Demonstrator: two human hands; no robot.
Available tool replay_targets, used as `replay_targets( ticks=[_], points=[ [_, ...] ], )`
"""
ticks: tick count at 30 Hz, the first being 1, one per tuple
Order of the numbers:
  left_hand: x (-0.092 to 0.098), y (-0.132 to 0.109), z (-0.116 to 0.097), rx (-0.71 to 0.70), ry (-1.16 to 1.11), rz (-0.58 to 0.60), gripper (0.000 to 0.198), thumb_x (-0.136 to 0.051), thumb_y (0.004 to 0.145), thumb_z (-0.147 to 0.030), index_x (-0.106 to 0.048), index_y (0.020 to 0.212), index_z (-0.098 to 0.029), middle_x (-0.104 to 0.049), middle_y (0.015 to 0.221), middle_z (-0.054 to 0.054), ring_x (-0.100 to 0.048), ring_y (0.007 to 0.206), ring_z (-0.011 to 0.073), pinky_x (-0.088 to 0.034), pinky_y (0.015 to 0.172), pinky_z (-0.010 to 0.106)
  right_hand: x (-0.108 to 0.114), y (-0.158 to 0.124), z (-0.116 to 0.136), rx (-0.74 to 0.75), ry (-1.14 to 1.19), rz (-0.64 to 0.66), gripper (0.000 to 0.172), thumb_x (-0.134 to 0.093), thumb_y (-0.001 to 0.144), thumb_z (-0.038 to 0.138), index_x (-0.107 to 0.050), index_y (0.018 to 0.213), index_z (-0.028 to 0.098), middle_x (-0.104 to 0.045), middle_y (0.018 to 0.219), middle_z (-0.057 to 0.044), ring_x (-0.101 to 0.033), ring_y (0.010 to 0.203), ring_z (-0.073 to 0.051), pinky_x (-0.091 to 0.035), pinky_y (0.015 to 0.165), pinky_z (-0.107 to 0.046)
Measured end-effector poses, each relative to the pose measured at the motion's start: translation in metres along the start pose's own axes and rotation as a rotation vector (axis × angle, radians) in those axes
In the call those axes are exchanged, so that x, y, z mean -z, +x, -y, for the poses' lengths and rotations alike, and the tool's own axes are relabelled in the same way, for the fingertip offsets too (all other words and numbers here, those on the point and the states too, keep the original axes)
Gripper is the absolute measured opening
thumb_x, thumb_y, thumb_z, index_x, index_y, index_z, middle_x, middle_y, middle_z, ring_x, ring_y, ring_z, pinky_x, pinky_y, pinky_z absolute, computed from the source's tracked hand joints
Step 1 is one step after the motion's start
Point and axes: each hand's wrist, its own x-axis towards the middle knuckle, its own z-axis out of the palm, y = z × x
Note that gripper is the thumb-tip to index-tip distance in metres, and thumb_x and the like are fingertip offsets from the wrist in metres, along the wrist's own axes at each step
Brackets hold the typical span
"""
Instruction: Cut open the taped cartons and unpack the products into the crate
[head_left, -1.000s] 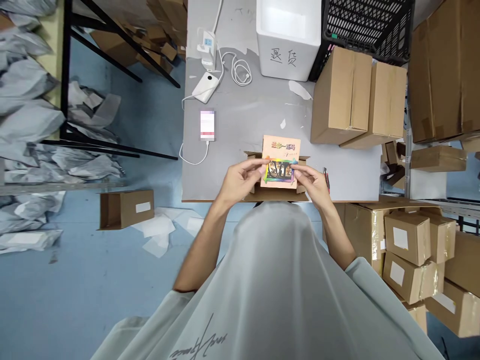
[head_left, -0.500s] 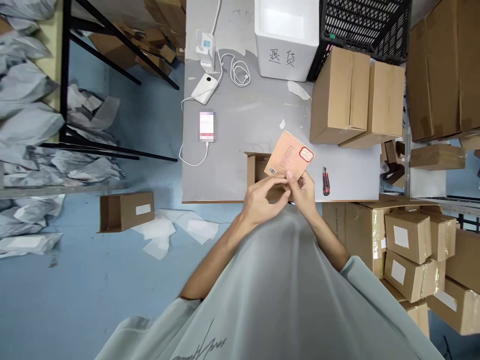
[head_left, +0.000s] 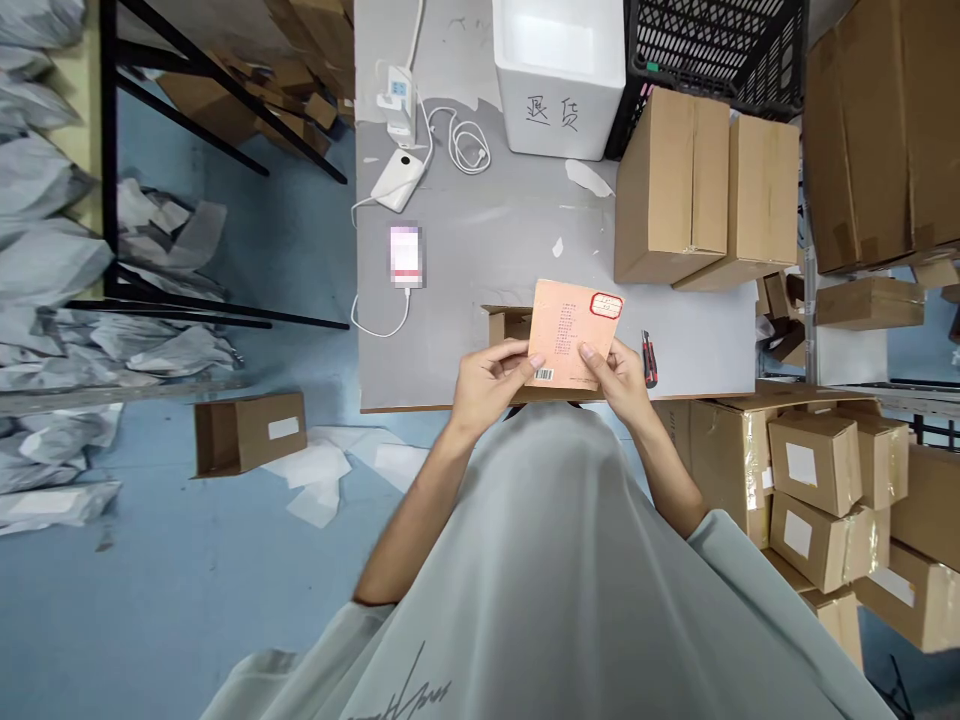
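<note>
Both hands hold a small peach-coloured book (head_left: 571, 328) with its back cover up, showing a barcode and a red-edged label. My left hand (head_left: 491, 383) pinches its lower left corner. My right hand (head_left: 619, 370) grips its lower right edge, thumb on the cover. The book hovers over a small open cardboard box (head_left: 504, 325) at the near edge of the grey table (head_left: 465, 250).
A red utility knife (head_left: 649, 357) lies right of the hands. On the table are a phone (head_left: 407, 254) on a cable, a white charger (head_left: 396, 180), a white foam box (head_left: 559, 72), a black crate (head_left: 712, 45) and two cardboard boxes (head_left: 705, 190). More boxes (head_left: 817, 480) are stacked at right.
The book was front cover up, then got flipped over. It now sits squarer with its back cover up, and my left hand has shifted to its lower left corner.
</note>
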Motion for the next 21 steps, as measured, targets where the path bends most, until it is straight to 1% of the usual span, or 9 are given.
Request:
replay_targets(
  ticks=[3,6,8,11,13,15,17,19,21],
  points=[
    [-0.002,-0.001,-0.002,-0.094,0.063,-0.085,0.047,-0.094,0.091,-0.064,-0.094,0.108,-0.021,-0.09,0.106,0.01,-0.086,0.097,0.0256,-0.074,0.091,0.04,-0.003,0.002,-0.002,0.08,-0.054,-0.115,0.063,-0.078,0.102,0.077,-0.079,0.135,0.024,-0.086,0.139,-0.013,-0.082,0.129,-0.032,-0.069,0.113,-0.048],
    [-0.005,-0.004,-0.006,-0.298,0.229,-0.26,0.032,-0.087,0.102,-0.053,-0.095,0.111,-0.023,-0.09,0.109,0.008,-0.086,0.096,0.0236,-0.074,0.089,0.038,-0.013,-0.005,0.001,0.177,-0.16,-0.262,0.065,-0.071,0.107,0.075,-0.072,0.152,0.028,-0.071,0.166,-0.015,-0.068,0.155,-0.032,-0.061,0.126,-0.05],
    [-0.009,-0.007,-0.007,-0.452,0.361,-0.342,0.025,-0.081,0.108,-0.044,-0.094,0.117,-0.025,-0.091,0.12,0.007,-0.088,0.103,0.0247,-0.075,0.097,0.04,-0.025,-0.013,0.002,0.167,-0.141,-0.187,0.068,-0.07,0.108,0.074,-0.065,0.161,0.031,-0.063,0.175,-0.014,-0.062,0.162,-0.032,-0.059,0.129,-0.051],
    [-0.019,-0.014,-0.001,-0.628,0.495,-0.272,0.025,-0.075,0.111,-0.035,-0.091,0.129,-0.027,-0.089,0.134,0.008,-0.088,0.12,0.0274,-0.072,0.112,0.045,-0.047,-0.022,0.001,0.123,-0.004,0.004,0.072,-0.074,0.104,0.077,-0.065,0.158,0.03,-0.07,0.166,-0.014,-0.071,0.15,-0.031,-0.063,0.124,-0.049],
    [-0.025,-0.02,0.002,-0.679,0.538,-0.158,0.029,-0.072,0.113,-0.032,-0.088,0.137,-0.028,-0.086,0.141,0.008,-0.084,0.132,0.0286,-0.069,0.119,0.048,-0.055,-0.021,-0.002,0.115,0.031,-0.016,0.065,-0.074,0.103,0.079,-0.07,0.142,0.027,-0.079,0.149,-0.013,-0.077,0.138,-0.029,-0.065,0.121,-0.047],
    [-0.026,-0.023,0.003,-0.682,0.555,-0.077,0.03,-0.07,0.113,-0.031,-0.086,0.139,-0.029,-0.085,0.145,0.008,-0.081,0.139,0.0285,-0.067,0.123,0.05,-0.054,-0.016,-0.004,0.099,0.044,-0.102,0.058,-0.074,0.103,0.079,-0.072,0.125,0.026,-0.084,0.128,-0.01,-0.08,0.127,-0.028,-0.067,0.117,-0.045],
    [-0.019,-0.022,-0.001,-0.628,0.555,-0.077,0.029,-0.071,0.113,-0.033,-0.086,0.137,-0.028,-0.084,0.146,0.009,-0.079,0.14,0.0289,-0.065,0.124,0.051,-0.045,-0.01,-0.004,0.053,0.087,-0.128,0.055,-0.076,0.102,0.078,-0.071,0.116,0.026,-0.084,0.112,-0.006,-0.082,0.114,-0.026,-0.072,0.107,-0.044],
    [-0.004,-0.015,-0.007,-0.509,0.496,-0.137,0.034,-0.074,0.111,-0.043,-0.085,0.138,-0.026,-0.082,0.148,0.012,-0.078,0.139,0.0308,-0.066,0.121,0.052,-0.034,-0.006,-0.002,-0.014,0.142,-0.059,0.056,-0.08,0.099,0.079,-0.07,0.114,0.026,-0.081,0.1,-0.002,-0.082,0.095,-0.023,-0.078,0.087,-0.04],
    [0.013,-0.003,-0.012,-0.333,0.335,-0.129,0.05,-0.078,0.107,-0.058,-0.084,0.142,-0.023,-0.083,0.147,0.015,-0.079,0.134,0.0328,-0.069,0.112,0.051,-0.026,-0.005,0.002,-0.067,0.172,0.041,0.057,-0.082,0.096,0.079,-0.069,0.114,0.027,-0.077,0.091,0.002,-0.078,0.077,-0.019,-0.077,0.067,-0.034]
  ],
)
